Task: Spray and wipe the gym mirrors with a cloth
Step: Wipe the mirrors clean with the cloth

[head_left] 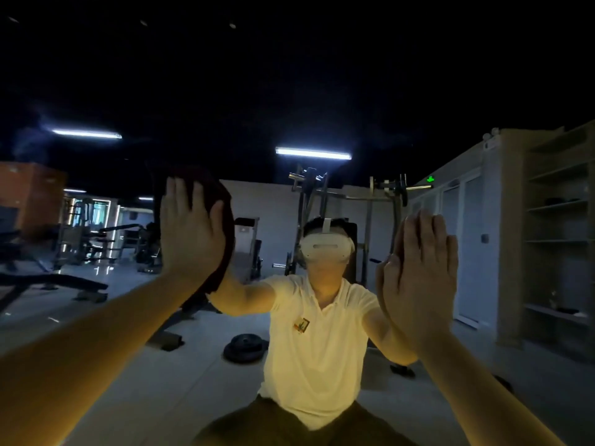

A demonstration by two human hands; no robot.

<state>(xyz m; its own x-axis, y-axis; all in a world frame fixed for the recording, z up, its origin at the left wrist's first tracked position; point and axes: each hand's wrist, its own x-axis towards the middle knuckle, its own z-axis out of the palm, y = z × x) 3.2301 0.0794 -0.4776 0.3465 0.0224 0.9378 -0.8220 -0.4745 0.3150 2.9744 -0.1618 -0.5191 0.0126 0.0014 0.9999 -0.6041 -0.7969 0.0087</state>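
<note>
Dark red cloth (227, 249) lies flat against the mirror (277, 207), pinned there by the left hand (190, 226), whose fingers are straight and spread over it. Well apart from the cloth, the right hand (421, 278) presses its bare palm on the glass, fingers straight and together, holding nothing. A gym machine (309, 194) and a weight plate (246, 347) show in the reflection.

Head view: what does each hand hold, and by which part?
Left hand presses a dark cloth flat against the mirror, palm over its middle; right hand holds nothing.
</note>
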